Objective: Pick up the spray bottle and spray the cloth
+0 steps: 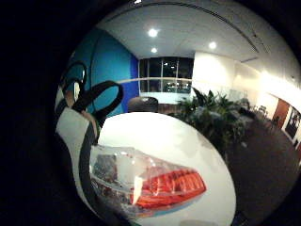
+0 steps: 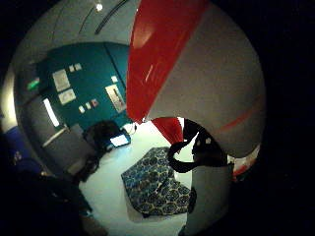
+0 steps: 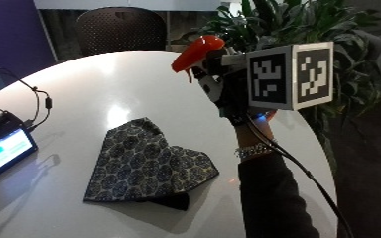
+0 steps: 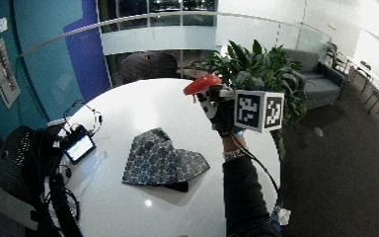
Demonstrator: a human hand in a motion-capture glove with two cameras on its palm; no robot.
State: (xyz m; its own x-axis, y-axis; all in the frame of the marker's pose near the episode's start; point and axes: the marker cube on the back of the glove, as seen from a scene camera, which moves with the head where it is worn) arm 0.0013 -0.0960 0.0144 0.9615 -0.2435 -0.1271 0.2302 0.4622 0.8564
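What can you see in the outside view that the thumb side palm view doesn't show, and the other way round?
Only the outside view shows the gloved right hand from outside, lifting the spray bottle above the table, plus the wrist bracelet, the plant and the dark chair.

Only the thumb side palm view shows the teal wall with papers.

Both show the red-topped spray bottle, the patterned cloth lying on the white table, and the small lit screen.

It was an office lounge: a round white table (image 4: 157, 98) with a mesh chair (image 4: 149, 65), a grey sofa (image 4: 314, 74), a large potted plant (image 4: 262, 69), teal walls and recessed ceiling lights (image 1: 152, 32).
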